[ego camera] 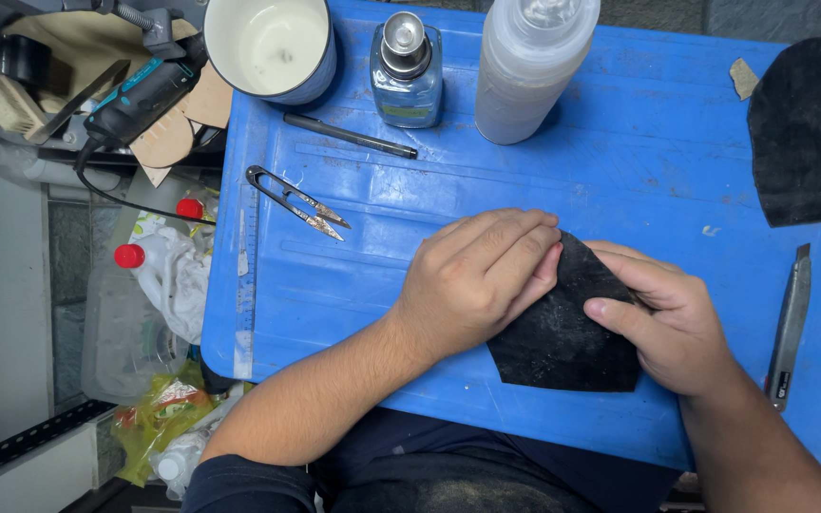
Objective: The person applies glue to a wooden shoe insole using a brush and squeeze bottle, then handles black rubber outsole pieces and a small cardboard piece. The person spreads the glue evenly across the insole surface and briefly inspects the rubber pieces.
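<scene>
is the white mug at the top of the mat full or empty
Empty, as far as shows: the white mug stands upright on the blue mat, and its pale inner bottom is visible with no liquid.

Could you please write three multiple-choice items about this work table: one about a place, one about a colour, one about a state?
1. Where do the thread snips lie?
A. Left of the left hand
B. Under the black piece
C. Inside the cup

2. What colour is the mat?
A. Green
B. Blue
C. Red

3. How is the black piece held?
A. Lifted in the air
B. Pressed flat on the mat by both hands
C. Rolled into a tube

Answers:
1. A, the snips rest on the mat, apart from the hand, on its left.
2. B, the whole work surface is blue.
3. B, the left hand covers its upper left edge and the right hand its right side, with the piece flat on the mat.
</scene>
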